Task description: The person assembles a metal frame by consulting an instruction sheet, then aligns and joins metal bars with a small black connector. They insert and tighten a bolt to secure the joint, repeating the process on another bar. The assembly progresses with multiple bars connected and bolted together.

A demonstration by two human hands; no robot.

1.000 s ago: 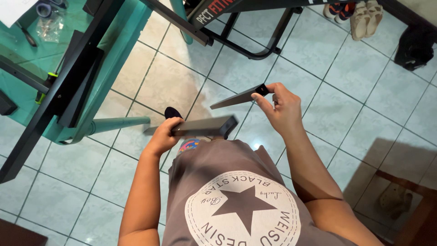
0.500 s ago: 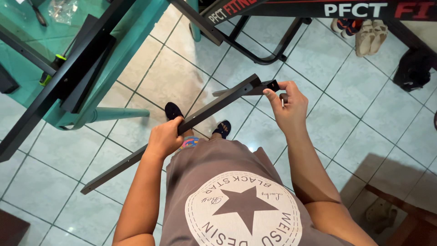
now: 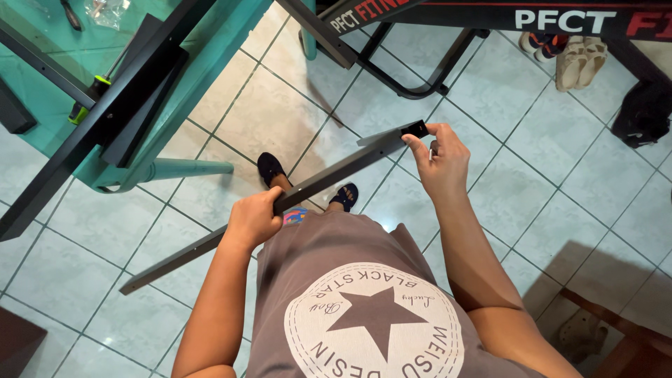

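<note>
I hold a long dark metal bar point(image 3: 329, 175) slantwise in front of my body, above the tiled floor. My left hand point(image 3: 253, 218) is closed around its middle. My right hand point(image 3: 441, 159) pinches the upper right end, where a small black cap point(image 3: 417, 129) sits on the tip. The bar's other end point(image 3: 133, 285) points down to the left. My feet in dark sandals point(image 3: 269, 168) show under the bar.
A teal table point(image 3: 189, 77) at the upper left carries long black metal frame parts point(image 3: 105, 119), a screwdriver with a green handle point(image 3: 87, 98) and a small plastic bag. Black exercise equipment point(image 3: 420, 42) stands ahead. Sandals point(image 3: 577, 59) and a black bag point(image 3: 644, 112) lie at the upper right.
The bar has swung from end-on to lying lengthwise across the view, its far end now low at the left. My right hand has shifted slightly along the capped end.
</note>
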